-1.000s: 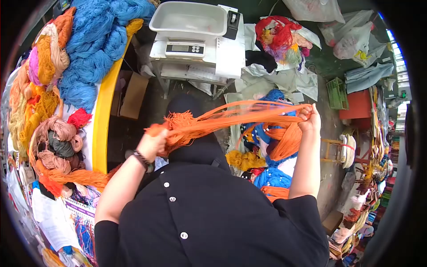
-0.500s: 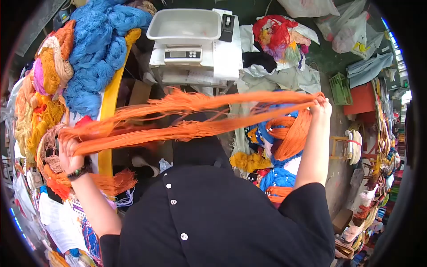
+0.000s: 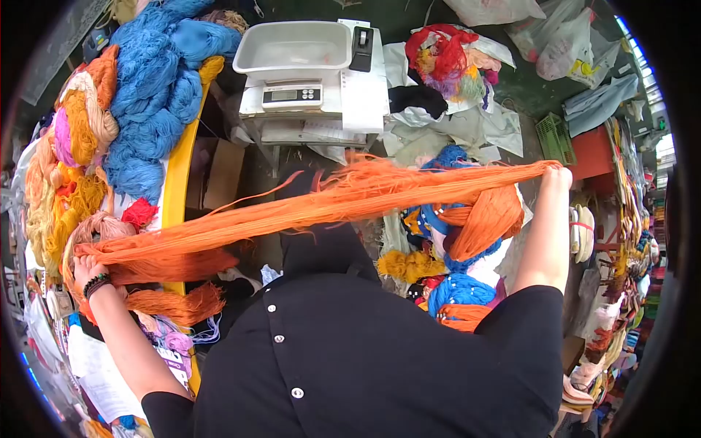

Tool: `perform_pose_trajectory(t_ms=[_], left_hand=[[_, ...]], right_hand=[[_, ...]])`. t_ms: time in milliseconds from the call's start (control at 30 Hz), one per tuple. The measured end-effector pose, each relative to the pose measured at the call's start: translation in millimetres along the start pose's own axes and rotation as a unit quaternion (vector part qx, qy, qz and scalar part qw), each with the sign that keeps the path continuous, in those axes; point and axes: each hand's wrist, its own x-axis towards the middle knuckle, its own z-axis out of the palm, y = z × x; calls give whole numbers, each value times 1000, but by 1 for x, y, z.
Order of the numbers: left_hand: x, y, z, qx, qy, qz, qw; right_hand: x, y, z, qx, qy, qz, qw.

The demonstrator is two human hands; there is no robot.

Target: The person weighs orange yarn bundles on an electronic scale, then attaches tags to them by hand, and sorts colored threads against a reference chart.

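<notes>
Left hand [image 3: 90, 270]: fingers curled around one end of the orange yarn hank [image 3: 307, 209].
Right hand [image 3: 559, 177]: closed on the other end, fingers mostly hidden.
Orange yarn hank: stretched between both hands — stray strands midway.
Snag risk: loose strands could catch the orange skein [image 3: 179, 304] beneath, if the hank sags.

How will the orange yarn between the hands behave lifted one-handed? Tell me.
The orange yarn would probably flop: only the left hand and right hand seem to hold it taut. It may tangle, since loose strands stray from it.
</notes>
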Motion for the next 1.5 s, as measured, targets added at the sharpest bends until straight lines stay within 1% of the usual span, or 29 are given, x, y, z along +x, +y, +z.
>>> perform_pose_trajectory(t_ms=[67,100,200,233,333,400,433,500,533,567,600,633,667,700,733,767,800,833,867,967,1033,1100,1133,1167,1200,1233,1267,1400,1500], left_hand=[[-24,1,18,22,-2,38,999],[-6,0,5,-14,-65,34,997],[-6,4,25,-5,39,20,999],[0,7,22,12,-3,14,1000],[3,6,22,112,48,91,988],[-14,17,21,130,7,57,990],[-25,8,22,125,1,109,986],[-36,-7,13,185,-173,56,966],[-122,-31,77,146,-200,-62,967],[-198,-66,131,161,-186,-26,969],[-244,-79,150,212,-285,-85,931],[-255,-119,149,168,-315,-162,920],[-272,-156,152,256,-324,-212,886],[-301,-171,163,323,-426,-175,826],[-313,-210,156,321,-507,-63,798],[-325,-224,160,338,-554,-144,747],[-335,-239,157,459,-482,-218,714],[-328,-271,142,430,-598,-39,675],[-324,-298,129,428,-595,-63,677],[-338,-277,141,465,-555,-56,687],[-329,-276,132,418,-543,-80,724],[-315,-257,123,350,-524,-176,756],[-311,-234,125,294,-461,-297,783],[-314,-218,132,261,-389,-260,844],[-288,-214,119,192,-353,-256,879],[-258,-207,104,111,-320,-304,891],[-252,-191,107,120,-257,-256,924],[-255,-182,102,228,-250,-226,913],[-247,-206,85,329,-190,-229,896]], right_hand=[[9,-27,1,-2,2,-15,1000],[6,-33,4,-4,1,-23,1000],[-21,-39,6,-4,0,-45,999],[-27,-42,9,-4,-2,-54,999],[-54,-35,17,-9,0,-77,997],[-77,-30,23,-13,4,-93,996],[-97,-23,26,-68,-32,-105,992],[-122,1,18,-130,-116,-69,982],[-141,18,19,-144,-115,-67,981],[-147,30,15,-154,-116,-57,980],[-161,41,15,-150,-118,-45,981],[-174,48,19,-164,-109,-54,979],[-180,49,20,-164,-124,-52,977],[-183,48,22,-163,-139,-49,976],[-185,43,25,-184,-145,-59,970],[-188,37,29,-190,-148,-60,969],[-191,30,34,-196,-151,-63,967],[-190,24,37,-207,-147,-66,965],[-188,20,39,-209,-147,-69,964],[-186,14,44,-220,-137,-73,963],[-178,12,43,-219,-132,-67,964],[-156,10,37,-191,-120,-53,973],[-150,7,38,-191,-96,-61,975],[-144,3,37,-191,-69,-69,977],[-125,-8,29,-185,-58,-108,975],[-112,-21,24,-175,-32,-120,977],[-107,-29,22,-175,-5,-163,971],[-136,-47,45,-206,-85,-172,959],[-160,-47,71,-299,-203,-148,920]])
